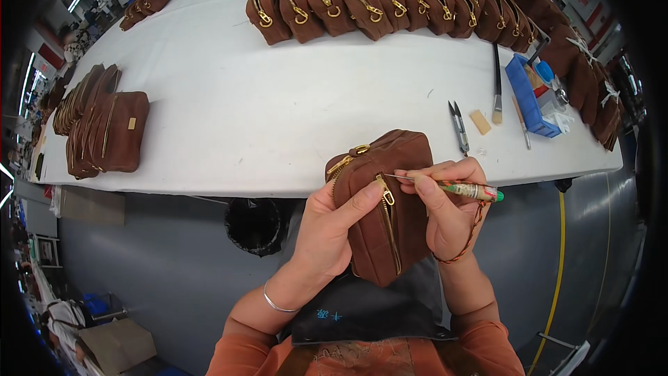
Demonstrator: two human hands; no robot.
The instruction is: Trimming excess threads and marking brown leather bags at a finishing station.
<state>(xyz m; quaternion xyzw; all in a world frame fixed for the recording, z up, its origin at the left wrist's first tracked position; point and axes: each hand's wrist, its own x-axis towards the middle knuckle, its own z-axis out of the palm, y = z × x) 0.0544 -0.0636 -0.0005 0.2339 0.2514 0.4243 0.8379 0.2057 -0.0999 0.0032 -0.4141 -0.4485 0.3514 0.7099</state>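
Note:
A brown leather pouch (pixel 410 237) with brass zippers is held up over my lap at the table's front edge. My left hand (pixel 337 219) is closed on its left side, the thumb pressed beside the gold zipper pull (pixel 387 193). In my right hand (pixel 452 202) is an awl (pixel 459 189) with a tape-wrapped handle and a green end. Its thin metal point reaches the pouch just by the top end of the front zipper. A braided cord (pixel 476 226) loops from the handle area around my right wrist.
Rows of brown pouches (pixel 362 3) line the table's far side. More pouches (pixel 115 132) are stacked at the left. Thread snips (pixel 458 127), a tan block (pixel 480 122), a brush (pixel 497 87) and a blue bin (pixel 523 90) lie right. A black-lined bin (pixel 254 226) stands below the white table (pixel 229 111).

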